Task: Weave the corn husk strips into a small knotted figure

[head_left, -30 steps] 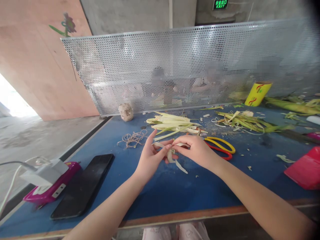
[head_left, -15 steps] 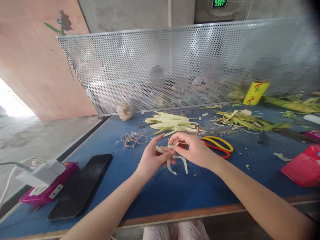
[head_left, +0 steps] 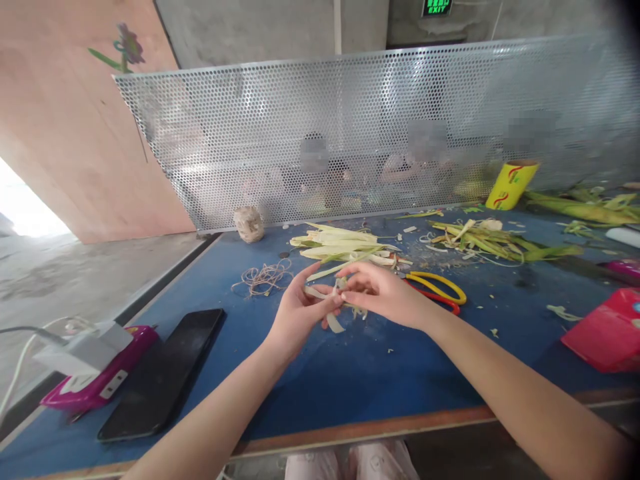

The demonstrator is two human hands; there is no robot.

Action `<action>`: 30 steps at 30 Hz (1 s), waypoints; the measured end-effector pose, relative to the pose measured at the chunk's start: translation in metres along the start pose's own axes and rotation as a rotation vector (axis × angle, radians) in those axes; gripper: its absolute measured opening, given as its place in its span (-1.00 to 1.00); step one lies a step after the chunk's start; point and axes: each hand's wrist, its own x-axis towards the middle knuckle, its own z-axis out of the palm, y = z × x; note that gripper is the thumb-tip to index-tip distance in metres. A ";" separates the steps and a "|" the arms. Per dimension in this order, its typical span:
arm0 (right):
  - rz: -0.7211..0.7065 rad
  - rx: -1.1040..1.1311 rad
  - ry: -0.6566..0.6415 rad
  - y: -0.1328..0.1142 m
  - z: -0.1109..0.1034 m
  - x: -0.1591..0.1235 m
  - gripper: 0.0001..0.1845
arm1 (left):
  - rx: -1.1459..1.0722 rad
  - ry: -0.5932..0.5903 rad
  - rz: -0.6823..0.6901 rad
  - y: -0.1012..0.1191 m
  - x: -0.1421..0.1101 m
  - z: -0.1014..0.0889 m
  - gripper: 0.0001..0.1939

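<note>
Filling the lower view: blue table, layout matching that of 0.5 s ago. Clock centred on the hands. Perforated metal screen at 12 o'clock. Black phone at 8 o'clock, beside magenta socket block with white adapter on top. Red container at 3 o'clock; contents hidden. Pale husk bundle at 12 o'clock, just beyond the fingertips. Left hand and right hand nearly where they were; thumb and fingers of each clamped on the pale strip, fingertips of the 2 hands meeting. Yellow tube at 2 o'clock, open end up; contents not visible. Pale strip: held above table centre. Change: 2 spread tails hung below the hands 0.5 s ago; now 1 broad tail at 6 o'clock, below the left fingers, plus fine shreds under the right. Cannot tell whether the shreds hang or lie.
</note>
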 end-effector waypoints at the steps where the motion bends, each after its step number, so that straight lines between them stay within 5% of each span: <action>1: -0.014 -0.019 -0.026 -0.001 0.000 -0.001 -0.64 | 0.013 0.003 0.011 -0.001 0.001 -0.001 -0.17; 9: -0.101 -0.112 0.036 -0.003 0.001 -0.002 -0.79 | 0.164 -0.006 0.105 -0.003 -0.001 -0.002 -0.07; 19: -0.130 -0.137 0.099 -0.008 -0.009 -0.004 -0.68 | 0.165 0.045 0.155 0.003 0.000 -0.005 -0.14; 23: -0.131 -0.122 0.129 -0.010 -0.016 -0.005 -0.81 | 0.152 0.056 0.159 0.005 -0.001 -0.006 -0.13; 27: -0.047 -0.033 -0.004 -0.009 -0.013 -0.005 -0.91 | 0.118 0.012 0.177 0.005 -0.002 -0.005 -0.18; 30: 0.031 0.072 -0.113 -0.004 -0.005 -0.002 -0.77 | 0.092 -0.024 0.176 0.004 -0.003 -0.003 -0.23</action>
